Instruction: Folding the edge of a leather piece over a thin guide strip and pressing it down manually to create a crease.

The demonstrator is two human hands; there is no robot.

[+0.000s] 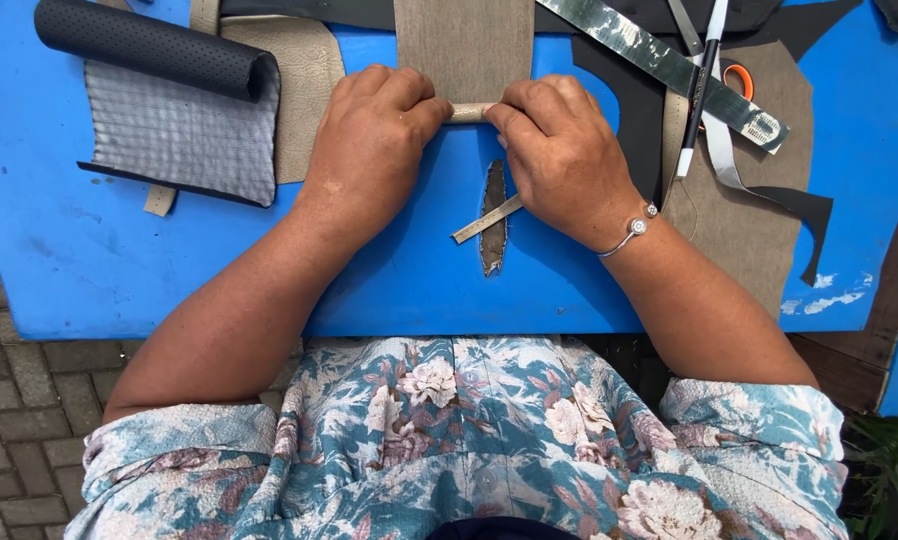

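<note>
While both hands press down side by side on the blue board (169, 270), we note the following:

Left hand (369, 140): we see it curled almost closed, fingers folded over the rolled end of the tan fabric strip (464, 45), knuckles up.

Right hand (559, 150): curled the same way on the roll's other end, a silver bracelet (631, 232) at the wrist.

Tan fabric strip: it lies flat up the middle of the board, its near end rolled between our two hands.

Scrap: a dark pointed offcut (493, 215) and a thin pale sliver (486, 220) cross just below the hands on the board.

Board's left part: a dark perforated roll (149, 45) over grey mesh fabric (184, 130).

Board's right part: a metal ruler (669, 62), a pen (699, 90), orange-handled scissors (739, 80) and a brown fabric piece (749, 220).
</note>
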